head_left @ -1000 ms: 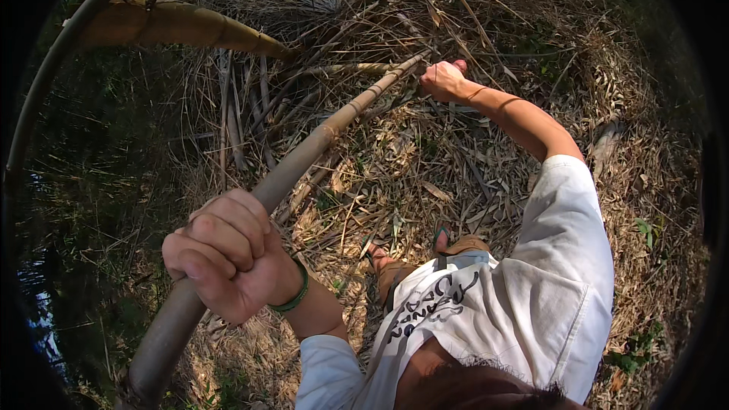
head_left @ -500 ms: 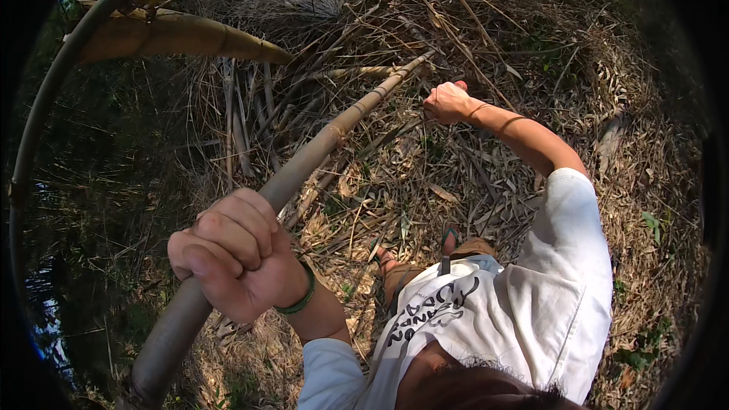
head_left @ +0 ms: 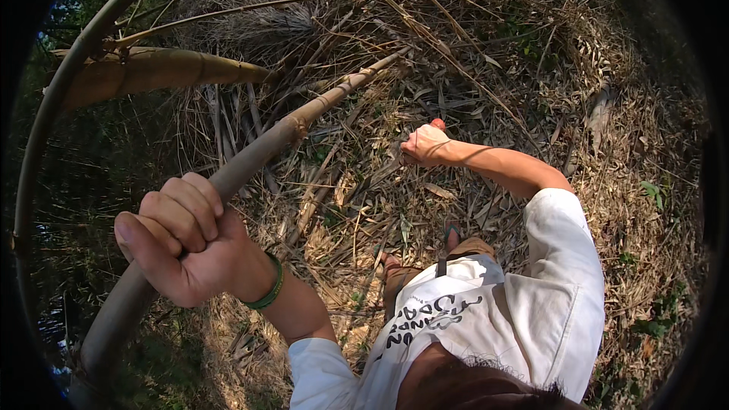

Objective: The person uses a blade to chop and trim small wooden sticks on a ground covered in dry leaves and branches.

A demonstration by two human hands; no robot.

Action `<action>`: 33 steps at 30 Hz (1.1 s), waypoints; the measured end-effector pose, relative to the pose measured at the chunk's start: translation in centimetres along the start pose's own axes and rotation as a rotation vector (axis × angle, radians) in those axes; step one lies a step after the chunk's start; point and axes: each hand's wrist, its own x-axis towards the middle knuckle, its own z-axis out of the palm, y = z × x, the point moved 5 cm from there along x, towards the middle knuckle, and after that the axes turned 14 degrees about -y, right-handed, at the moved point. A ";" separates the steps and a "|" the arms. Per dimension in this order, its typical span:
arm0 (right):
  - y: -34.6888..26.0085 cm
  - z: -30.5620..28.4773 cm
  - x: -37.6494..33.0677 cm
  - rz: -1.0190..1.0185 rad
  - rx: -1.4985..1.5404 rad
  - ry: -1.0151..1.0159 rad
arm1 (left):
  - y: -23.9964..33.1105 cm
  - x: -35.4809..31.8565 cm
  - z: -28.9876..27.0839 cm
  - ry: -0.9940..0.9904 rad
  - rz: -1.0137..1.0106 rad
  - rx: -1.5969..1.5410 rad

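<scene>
Left hand (head_left: 178, 235): while the right hand (head_left: 425, 144) has pulled away, this one stays wrapped around the bamboo pole (head_left: 262, 150) at 8 o'clock.
Pole: slants from 8 o'clock to just past 12, thin end over dry leaf litter (head_left: 471, 182).
Right hand: toward 1-2 o'clock, clenched on a red-ended object (head_left: 438, 124), mostly hidden by the fist.
Shift: over the last second, right hand dropped toward 6 o'clock from just beside the thin end. Now clearly apart.
Upshot: my read, left hand alone controls the pole.
</scene>
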 end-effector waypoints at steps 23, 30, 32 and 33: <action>21.4 -12.2 0.0 0.832 -0.240 0.243 | 0.0 -3.0 1.0 -0.094 0.022 0.075; 7.7 -6.9 3.4 -0.015 -0.053 -0.006 | 0.7 -3.1 0.1 -0.082 0.004 0.039; 7.9 -7.4 2.1 -0.042 -0.192 0.019 | 0.6 -3.3 0.4 -0.109 -0.003 0.044; 9.4 -7.6 1.5 -0.104 -0.235 0.045 | 0.5 -3.3 0.2 -0.076 0.018 0.046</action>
